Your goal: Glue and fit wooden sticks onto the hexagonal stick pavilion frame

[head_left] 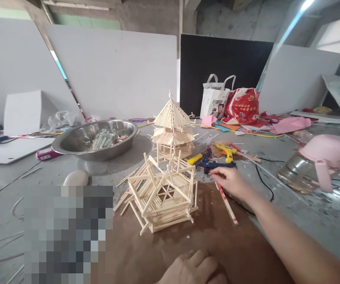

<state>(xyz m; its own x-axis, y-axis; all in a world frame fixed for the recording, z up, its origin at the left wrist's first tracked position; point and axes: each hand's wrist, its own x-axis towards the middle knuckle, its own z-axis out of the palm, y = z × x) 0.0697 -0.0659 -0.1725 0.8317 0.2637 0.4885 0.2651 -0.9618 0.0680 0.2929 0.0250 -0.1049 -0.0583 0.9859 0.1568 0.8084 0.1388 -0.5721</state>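
My right hand [232,182] reaches in from the right, fingertips drawn together beside a dark blue tool [207,162]. Whether the fingers touch the tool, or what they pinch, I cannot make out. Just below them lies a narrow red-and-white packet [226,203] of pale sticks. My left hand [192,270] rests at the bottom edge on a brown board [232,244], its fingers curled and their inner side hidden. In front of it stands an open six-sided frame [164,219] of pale wooden sticks. A tiered stick pagoda [172,114] with a pointed roof rises behind the frame.
A yellow glue gun [226,152] lies behind my right hand, with a black cable [263,183] trailing. At left are a steel basin [99,156] and a pale rounded object [77,178]. A pink-lidded jug [318,165] stands right; bags [242,106] and coloured paper lie behind.
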